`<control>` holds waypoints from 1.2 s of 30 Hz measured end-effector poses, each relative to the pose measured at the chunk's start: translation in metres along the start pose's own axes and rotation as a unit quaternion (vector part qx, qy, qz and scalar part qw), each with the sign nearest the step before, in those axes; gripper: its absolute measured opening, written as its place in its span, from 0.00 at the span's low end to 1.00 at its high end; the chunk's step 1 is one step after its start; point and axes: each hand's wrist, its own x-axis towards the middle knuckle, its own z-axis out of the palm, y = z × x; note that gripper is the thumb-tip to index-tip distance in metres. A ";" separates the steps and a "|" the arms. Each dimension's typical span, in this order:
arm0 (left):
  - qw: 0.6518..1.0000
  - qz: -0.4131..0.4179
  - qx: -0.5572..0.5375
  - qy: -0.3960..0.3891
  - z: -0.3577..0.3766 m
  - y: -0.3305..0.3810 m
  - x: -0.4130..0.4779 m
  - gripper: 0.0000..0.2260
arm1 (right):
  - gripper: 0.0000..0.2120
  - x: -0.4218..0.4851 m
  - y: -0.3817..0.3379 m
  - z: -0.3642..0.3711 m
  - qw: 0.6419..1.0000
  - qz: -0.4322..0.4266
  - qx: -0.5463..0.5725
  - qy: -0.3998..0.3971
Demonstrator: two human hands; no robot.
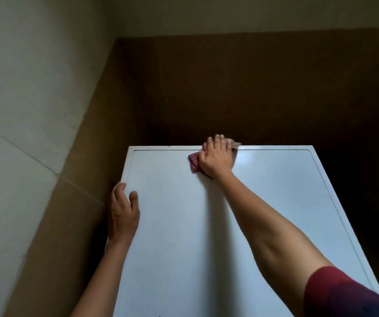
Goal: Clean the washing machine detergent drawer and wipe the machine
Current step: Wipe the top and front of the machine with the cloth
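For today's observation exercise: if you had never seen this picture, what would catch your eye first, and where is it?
First, the big white washing machine top filling the lower middle of the view. Next, the right hand pressing a reddish cloth flat near the top's far edge. Then the left hand gripping the machine's left edge, beside the pale tiled wall.
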 end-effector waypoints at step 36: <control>0.998 0.007 0.057 0.028 -0.049 -0.024 -0.114 0.14 | 0.36 -0.156 0.214 -0.042 0.990 0.119 -0.062 0.036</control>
